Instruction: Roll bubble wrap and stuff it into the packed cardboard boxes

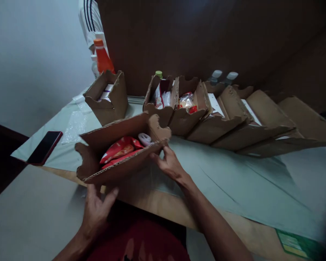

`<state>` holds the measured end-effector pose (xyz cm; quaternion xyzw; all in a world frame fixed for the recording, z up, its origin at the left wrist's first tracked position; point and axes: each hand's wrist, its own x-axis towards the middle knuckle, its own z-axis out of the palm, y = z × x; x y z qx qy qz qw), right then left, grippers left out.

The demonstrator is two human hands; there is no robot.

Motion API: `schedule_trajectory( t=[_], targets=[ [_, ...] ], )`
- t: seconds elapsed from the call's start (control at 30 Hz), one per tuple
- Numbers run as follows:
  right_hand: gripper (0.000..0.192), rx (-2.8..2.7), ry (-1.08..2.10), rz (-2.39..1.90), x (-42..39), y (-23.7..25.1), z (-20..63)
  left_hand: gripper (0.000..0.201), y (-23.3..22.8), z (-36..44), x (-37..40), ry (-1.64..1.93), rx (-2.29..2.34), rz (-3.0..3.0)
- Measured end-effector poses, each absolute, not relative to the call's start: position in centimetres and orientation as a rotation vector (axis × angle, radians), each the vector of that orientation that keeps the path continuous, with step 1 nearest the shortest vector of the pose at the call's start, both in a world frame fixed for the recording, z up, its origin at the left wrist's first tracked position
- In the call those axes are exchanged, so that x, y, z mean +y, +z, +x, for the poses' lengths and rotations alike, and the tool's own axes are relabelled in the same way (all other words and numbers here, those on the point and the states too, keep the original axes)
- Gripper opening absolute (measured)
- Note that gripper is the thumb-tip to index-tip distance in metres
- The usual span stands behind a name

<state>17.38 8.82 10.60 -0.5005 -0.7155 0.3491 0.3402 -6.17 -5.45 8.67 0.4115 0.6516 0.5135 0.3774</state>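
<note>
Cardboard box (119,152), holding red packets (121,148), is being gripped at the table (233,170) edge: left hand (96,210) clamped beneath, right hand (170,163) pinching its near flap. Closing is seemingly being started; folding the flaps inward is called for.

Both forearms are bare to the lower edge of the view, with no sleeves, watch, rings or gloves visible. The left hand (96,210) and right hand (170,165) are bare too, fingers (155,158) uncovered, nails short. Below the arms shows a dark red garment with a faint paler print, its pattern too dim to read.
</note>
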Motion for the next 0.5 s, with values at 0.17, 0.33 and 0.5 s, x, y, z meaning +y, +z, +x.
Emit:
schedule_trajectory(
  t=[0.17,0.33,0.5],
  targets=[
    [0.062,-1.812,0.672,-1.279,13.2,10.1,11.4,0.089,7.1,-5.4,-6.5,1.308,1.672,1.055],
    [0.061,-1.811,0.587,-1.251,13.3,8.9,8.4,0.094,7.0,-4.6,-5.0,1.292,1.589,1.191],
    [0.067,-1.767,0.580,-1.138,13.8,8.0,7.9,0.091,6.6,-4.2,-4.1,1.318,1.561,1.203]
  ],
)
